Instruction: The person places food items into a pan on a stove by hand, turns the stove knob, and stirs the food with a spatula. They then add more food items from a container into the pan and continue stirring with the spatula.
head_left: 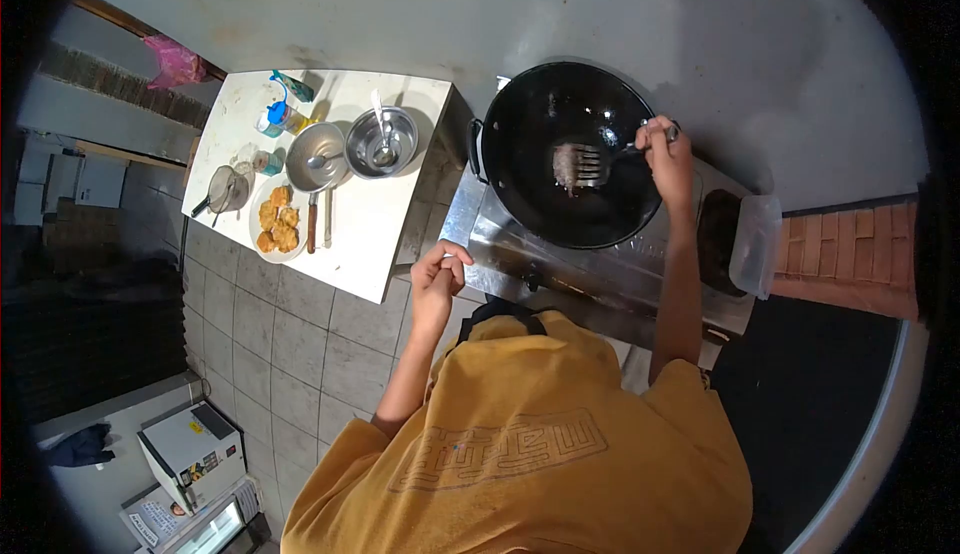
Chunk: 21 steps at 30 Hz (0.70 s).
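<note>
My right hand [666,154] is closed around the handle of a slotted spatula [590,166] and reaches over the right rim of a large black wok [530,209]. The spatula's slotted head is down inside the wok, right at a small pale piece of food [565,169] in the middle. Dark, shiny liquid shows around that piece. My left hand [438,272] hovers beside the stove's left edge with nothing in it, its fingers loosely bent and the index finger stretched out. The wok sits on a metal stove [600,274].
Left of the stove stands a white table [360,224] with a plate of golden fried pieces [278,222], a steel bowl [400,142], a steel pan [312,149], a strainer [228,190] and bottles. A clear plastic container [755,246] is at the stove's right end.
</note>
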{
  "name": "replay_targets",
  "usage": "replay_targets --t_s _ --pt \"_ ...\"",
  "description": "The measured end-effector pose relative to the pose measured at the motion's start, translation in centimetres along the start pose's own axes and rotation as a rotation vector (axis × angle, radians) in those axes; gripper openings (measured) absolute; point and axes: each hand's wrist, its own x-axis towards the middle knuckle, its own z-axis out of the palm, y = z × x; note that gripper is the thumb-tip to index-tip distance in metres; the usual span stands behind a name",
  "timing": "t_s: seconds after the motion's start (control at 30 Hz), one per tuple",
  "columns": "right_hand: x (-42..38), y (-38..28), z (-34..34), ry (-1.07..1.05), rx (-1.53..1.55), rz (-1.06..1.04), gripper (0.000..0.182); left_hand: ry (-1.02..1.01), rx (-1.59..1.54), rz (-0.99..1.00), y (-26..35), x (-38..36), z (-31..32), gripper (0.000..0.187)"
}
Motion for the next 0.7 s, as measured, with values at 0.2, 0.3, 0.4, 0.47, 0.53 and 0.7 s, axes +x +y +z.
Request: replay_targets --t_s 0.2,0.3,0.4,0.47,0.53,0.7 --pt "-1.8 -1.6 3.4 0.014 -0.068 -0.069 0.032 0.004 -0.029 0.051 0.1 0.5 -1.4 0.035" --pt "-2.6 -4.4 4.6 0.014 -0.124 -0.169 0.032 -0.005 -0.014 0.085 0.2 0.7 -1.7 0.034" --pt "-3.2 -6.4 5.1 -0.008 -0.277 -0.246 0.029 -0.016 -0.02 0.072 0.1 0.5 -1.8 0.031" --pt "-3.6 -7.7 5.0 0.021 -0.28 -0.263 0.029 -0.051 -0.017 0.067 -0.2 0.4 -2.0 0.031" --pt "-3.8 -8.1 4.6 0.045 -0.289 -0.283 0.029 -0.103 -0.011 0.063 -0.4 0.5 -2.2 0.03" --pt "-2.6 -6.6 1.7 0.111 -0.232 -0.278 0.031 -0.096 -0.004 0.051 0.5 0.9 -2.6 0.031"
